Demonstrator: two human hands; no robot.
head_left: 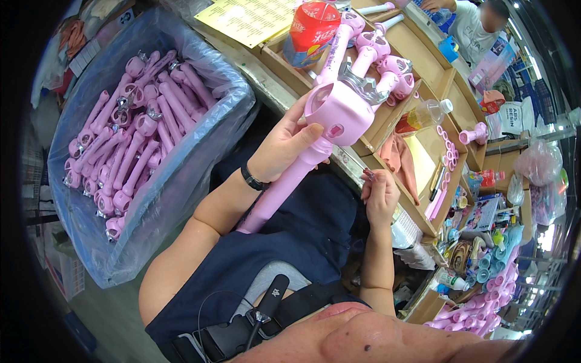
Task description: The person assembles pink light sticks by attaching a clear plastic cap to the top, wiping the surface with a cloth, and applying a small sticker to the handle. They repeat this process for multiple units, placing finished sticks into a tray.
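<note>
A pink toy wand (283,184) with a boxy hollow head and a silver crown lies slantwise in front of me. My left hand (275,151) is closed around it just below the head, thumb on the near side. The handle runs down toward my lap. On the head's side shows a small oval recess with a dark pink centre. To the right of the wand, apart from it, my right hand (381,196) pinches a tiny dark reddish piece, too small to name. Several similar pink wands (370,47) with silver crowns lie just beyond the held one.
At my left stands a blue-lined bin (233,91) full of pink wands. A wooden divided tray (387,124) holds a red-labelled bottle (315,27), a clear bottle (423,115), pink rings (446,151) and an orange cloth (399,160). Another person (478,30) is across the bench.
</note>
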